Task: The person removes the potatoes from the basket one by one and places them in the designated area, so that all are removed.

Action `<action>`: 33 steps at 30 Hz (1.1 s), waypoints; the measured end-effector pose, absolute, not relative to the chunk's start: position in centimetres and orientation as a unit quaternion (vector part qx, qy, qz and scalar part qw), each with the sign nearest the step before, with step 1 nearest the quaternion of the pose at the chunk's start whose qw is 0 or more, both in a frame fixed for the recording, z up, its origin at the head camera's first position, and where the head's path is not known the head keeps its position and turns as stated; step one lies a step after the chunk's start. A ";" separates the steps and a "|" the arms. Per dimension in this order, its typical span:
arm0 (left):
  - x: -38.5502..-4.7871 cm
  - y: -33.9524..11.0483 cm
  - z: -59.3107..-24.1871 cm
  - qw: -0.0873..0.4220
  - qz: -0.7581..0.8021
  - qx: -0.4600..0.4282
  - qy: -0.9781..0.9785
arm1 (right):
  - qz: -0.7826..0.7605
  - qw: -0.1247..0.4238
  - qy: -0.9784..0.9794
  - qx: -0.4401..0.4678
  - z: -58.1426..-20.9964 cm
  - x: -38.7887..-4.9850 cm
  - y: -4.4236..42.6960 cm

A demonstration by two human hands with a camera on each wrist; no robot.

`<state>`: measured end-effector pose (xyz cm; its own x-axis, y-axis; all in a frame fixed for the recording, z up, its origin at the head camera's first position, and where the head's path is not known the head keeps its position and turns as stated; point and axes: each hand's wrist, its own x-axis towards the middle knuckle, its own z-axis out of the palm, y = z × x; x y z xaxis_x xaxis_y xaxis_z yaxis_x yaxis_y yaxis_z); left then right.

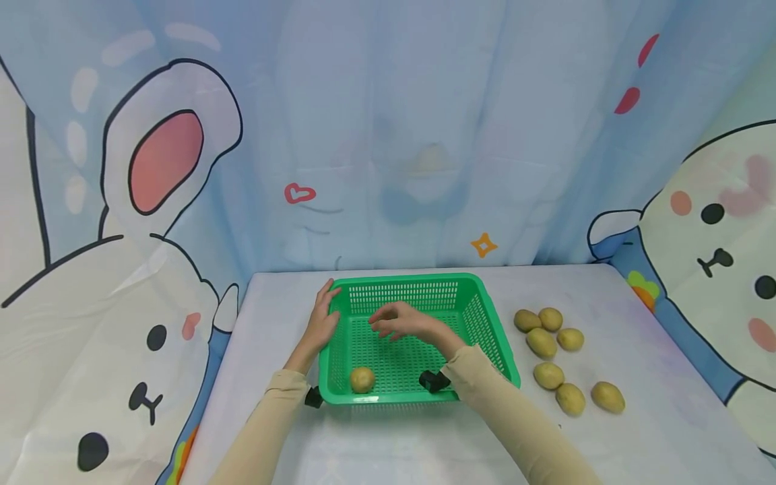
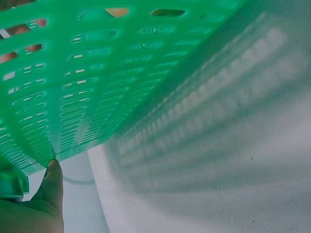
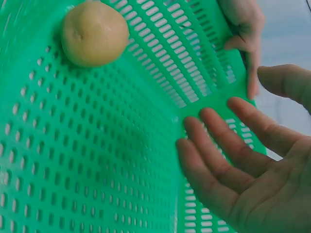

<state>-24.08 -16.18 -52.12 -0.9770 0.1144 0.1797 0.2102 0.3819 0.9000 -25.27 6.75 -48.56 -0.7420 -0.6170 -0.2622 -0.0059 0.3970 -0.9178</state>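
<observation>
A green plastic basket (image 1: 418, 397) with slotted walls stands on the table, and one potato (image 1: 362, 380) lies in its near left corner. My left hand (image 1: 321, 322) grips the basket's left rim near the far corner. In the left wrist view, a digit (image 2: 52, 179) of that hand presses against the slotted wall from outside. Over the basket's middle, my right hand (image 1: 405, 321) hovers with loosely bent, spread fingers (image 3: 221, 141) and holds nothing. The right wrist view shows the same potato (image 3: 95, 34), apart from the right hand.
To the right of the basket, several potatoes (image 1: 541, 343) lie loose on the white-covered table (image 1: 630, 337), with one potato (image 1: 607, 397) farthest right. A blue printed curtain (image 1: 388, 135) hangs behind the table. Small black devices (image 1: 434, 381) sit at the wrists.
</observation>
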 end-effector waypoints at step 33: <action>-24.4 -16.2 -52.2 0.042 -0.545 -0.094 -0.832 | -0.324 0.494 0.773 -0.232 -50.5 -24.5 1.2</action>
<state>-24.37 -16.23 -52.19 -0.9789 0.1102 0.1721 0.2018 0.3890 0.8989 -24.55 1.20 -50.47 -0.4035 -0.6788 -0.6135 -0.0384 0.6825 -0.7298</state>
